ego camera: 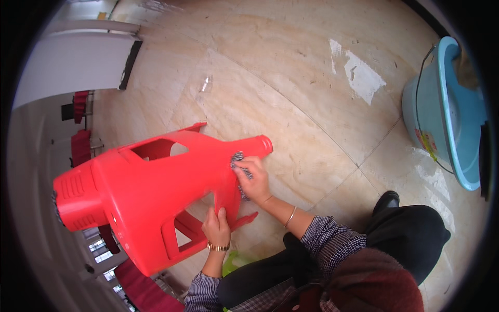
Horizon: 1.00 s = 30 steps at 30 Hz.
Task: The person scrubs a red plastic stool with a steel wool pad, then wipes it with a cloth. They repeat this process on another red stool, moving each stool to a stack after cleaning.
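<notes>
A red plastic chair [156,191] lies tipped over in front of me, its legs pointing right. My left hand [217,228] grips the edge of the chair near a leg, thumb on the outer face. Pinched in the fingers of my right hand [255,179] is a dark grey patterned cloth [237,158], which touches the chair at the base of the upper leg. Part of the cloth hangs below the palm. Something dark shows at the chair's far left end; I cannot tell what it is.
A light blue plastic tub [427,105] with a wire handle stands at the right. White patches [362,76] mark the tiled floor [273,105]. A bright green object [232,263] is partly hidden by my leg. Red-covered furniture [144,286] and a white screen-like panel [78,58] are at the left.
</notes>
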### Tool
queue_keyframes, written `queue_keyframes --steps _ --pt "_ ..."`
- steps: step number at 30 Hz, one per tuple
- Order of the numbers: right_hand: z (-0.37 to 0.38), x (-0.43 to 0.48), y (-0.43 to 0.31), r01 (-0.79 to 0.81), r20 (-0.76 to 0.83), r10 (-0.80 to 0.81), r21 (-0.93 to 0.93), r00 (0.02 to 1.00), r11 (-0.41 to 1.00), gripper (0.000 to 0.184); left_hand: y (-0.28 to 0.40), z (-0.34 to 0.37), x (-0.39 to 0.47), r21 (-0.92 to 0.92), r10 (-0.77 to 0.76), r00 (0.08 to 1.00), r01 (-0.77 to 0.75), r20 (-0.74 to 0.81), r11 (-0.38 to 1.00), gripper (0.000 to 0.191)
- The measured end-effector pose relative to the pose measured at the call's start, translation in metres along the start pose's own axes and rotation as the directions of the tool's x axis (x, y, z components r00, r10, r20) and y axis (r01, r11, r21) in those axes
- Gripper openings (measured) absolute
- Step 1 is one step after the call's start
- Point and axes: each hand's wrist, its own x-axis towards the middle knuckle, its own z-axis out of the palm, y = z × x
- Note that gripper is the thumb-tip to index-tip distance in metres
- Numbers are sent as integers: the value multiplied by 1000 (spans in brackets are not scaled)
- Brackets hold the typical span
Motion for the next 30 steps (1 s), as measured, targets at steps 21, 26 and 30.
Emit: queue_keyframes --steps 21,26,30 --pt "-26 52 70 -289 110 359 -402 927 869 12 -1 3 1 43 81 995 -79 -53 996 30" --pt "-21 64 80 -131 321 354 -551 878 824 12 0 1 -1 29 97 992 -95 -78 995 30" --pt "-24 62 78 -280 115 342 -370 933 886 16 -1 2 -1 35 107 991 -104 -81 994 31"
